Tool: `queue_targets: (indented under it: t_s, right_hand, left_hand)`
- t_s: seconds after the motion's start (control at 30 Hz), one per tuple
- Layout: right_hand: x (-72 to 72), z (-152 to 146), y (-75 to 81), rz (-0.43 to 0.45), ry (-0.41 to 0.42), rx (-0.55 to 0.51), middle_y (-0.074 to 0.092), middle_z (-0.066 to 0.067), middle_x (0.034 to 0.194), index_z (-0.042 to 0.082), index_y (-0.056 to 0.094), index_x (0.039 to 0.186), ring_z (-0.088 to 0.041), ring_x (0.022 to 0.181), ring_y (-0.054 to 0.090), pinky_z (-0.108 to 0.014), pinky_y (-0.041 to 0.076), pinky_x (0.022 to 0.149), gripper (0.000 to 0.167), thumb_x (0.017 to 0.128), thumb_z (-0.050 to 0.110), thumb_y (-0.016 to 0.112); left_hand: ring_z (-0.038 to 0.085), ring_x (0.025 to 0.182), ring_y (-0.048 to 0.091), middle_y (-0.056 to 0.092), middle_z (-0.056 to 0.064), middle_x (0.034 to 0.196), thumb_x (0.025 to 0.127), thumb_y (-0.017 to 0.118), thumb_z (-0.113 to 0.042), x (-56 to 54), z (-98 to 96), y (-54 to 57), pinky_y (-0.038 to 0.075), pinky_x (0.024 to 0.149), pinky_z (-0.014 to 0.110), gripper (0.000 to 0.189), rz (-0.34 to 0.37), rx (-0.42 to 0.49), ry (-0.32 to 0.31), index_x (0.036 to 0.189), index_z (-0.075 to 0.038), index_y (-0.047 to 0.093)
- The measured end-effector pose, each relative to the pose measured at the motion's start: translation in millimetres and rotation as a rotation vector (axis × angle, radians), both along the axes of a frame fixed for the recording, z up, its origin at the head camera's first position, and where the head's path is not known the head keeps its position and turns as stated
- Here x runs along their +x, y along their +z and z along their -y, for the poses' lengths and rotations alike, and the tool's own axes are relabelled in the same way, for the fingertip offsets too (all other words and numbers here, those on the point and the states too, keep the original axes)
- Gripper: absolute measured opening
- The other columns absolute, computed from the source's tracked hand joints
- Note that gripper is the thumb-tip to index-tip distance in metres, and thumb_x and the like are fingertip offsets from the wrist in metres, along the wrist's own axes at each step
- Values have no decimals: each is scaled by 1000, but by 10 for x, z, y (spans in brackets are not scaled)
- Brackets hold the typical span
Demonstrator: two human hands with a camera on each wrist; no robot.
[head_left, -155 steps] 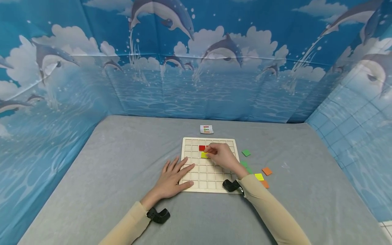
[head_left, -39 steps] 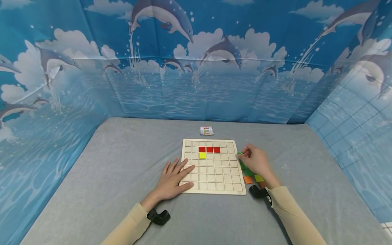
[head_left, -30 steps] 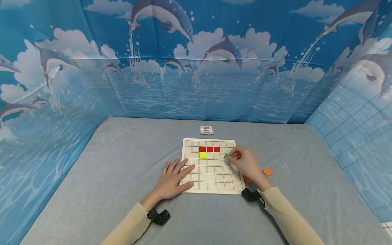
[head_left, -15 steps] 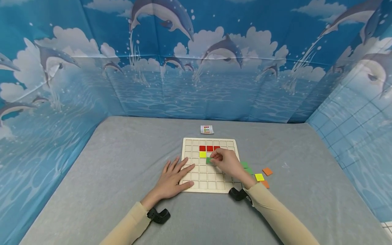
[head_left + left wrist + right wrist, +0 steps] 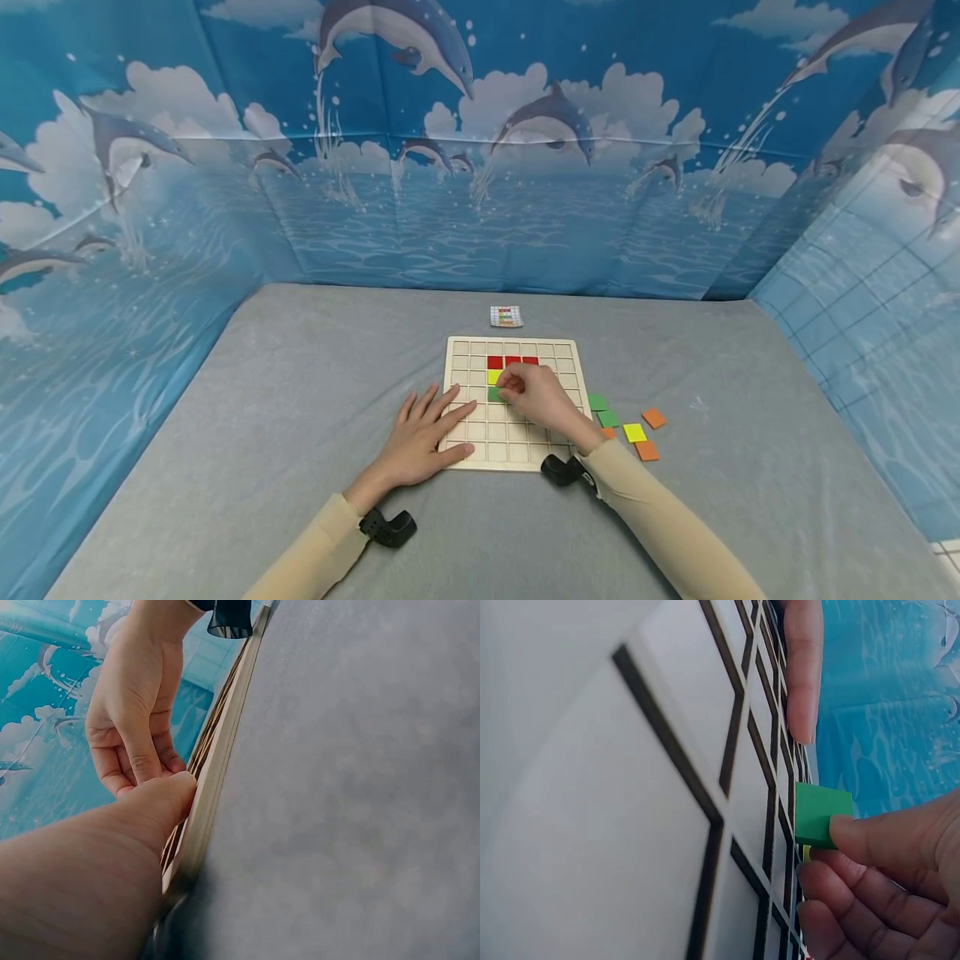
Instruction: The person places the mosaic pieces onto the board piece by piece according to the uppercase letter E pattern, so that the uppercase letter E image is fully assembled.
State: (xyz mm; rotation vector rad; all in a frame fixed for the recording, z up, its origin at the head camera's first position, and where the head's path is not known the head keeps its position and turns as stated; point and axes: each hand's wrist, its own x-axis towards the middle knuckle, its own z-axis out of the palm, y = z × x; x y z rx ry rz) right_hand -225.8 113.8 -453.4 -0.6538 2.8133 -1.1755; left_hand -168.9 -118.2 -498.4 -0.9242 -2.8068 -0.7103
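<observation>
My right hand (image 5: 542, 396) pinches a green square tile (image 5: 815, 815) between thumb and fingers at the pale gridded board (image 5: 517, 454). In the head view the tile is at the cell just below a yellow tile (image 5: 492, 377), partly covered by my fingers. Three red tiles (image 5: 495, 362) form a row above the yellow one. My left hand (image 5: 416, 446) lies with spread, straight fingers over the board's left edge. From the left wrist view, its thumb (image 5: 169, 796) touches the board's rim. Whether the green tile sits fully down in its cell is unclear.
Right of the board lie loose tiles: green (image 5: 607, 419), yellow (image 5: 634, 432) and orange (image 5: 654, 417) ones. A small card with a coloured grid pattern (image 5: 506, 317) lies behind the board on the grey cloth (image 5: 337, 358).
My right hand took a green tile from beside the board and carried it left across the grid to below the yellow tile. The left hand has stayed put.
</observation>
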Motion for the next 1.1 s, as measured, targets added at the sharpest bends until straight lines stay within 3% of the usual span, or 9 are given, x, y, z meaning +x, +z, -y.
queue_targets:
  t_s: [0.37, 0.73, 1.1]
  right_hand:
    - [3, 0, -25, -95, -3, 86, 63, 1, 85, 6, 72, 91, -12, 71, 56, -30, 48, 64, 9, 83, 2, 71]
    - [54, -33, 10, -71, 20, 147, 61, -1, 87, 6, 73, 101, -14, 74, 50, -31, 44, 65, 20, 85, -1, 64]
    - [114, -114, 2, -61, 78, 125, 66, -1, 91, 8, 75, 104, -13, 78, 52, -32, 44, 67, 22, 86, -1, 64]
  left_hand:
    - [34, 142, 6, 20, 7, 156, 95, 48, -51, 5, 19, 12, 2, 108, 58, 60, 23, -28, 9, 148, -25, 37]
    - [34, 142, 8, 21, 6, 156, 95, 48, -52, 15, 18, 26, 4, 108, 57, 60, 33, -19, 6, 148, -26, 36]
    - [33, 142, 7, 20, 5, 156, 95, 47, -52, 5, 12, 3, 3, 108, 56, 60, 29, -18, 5, 149, -27, 35]
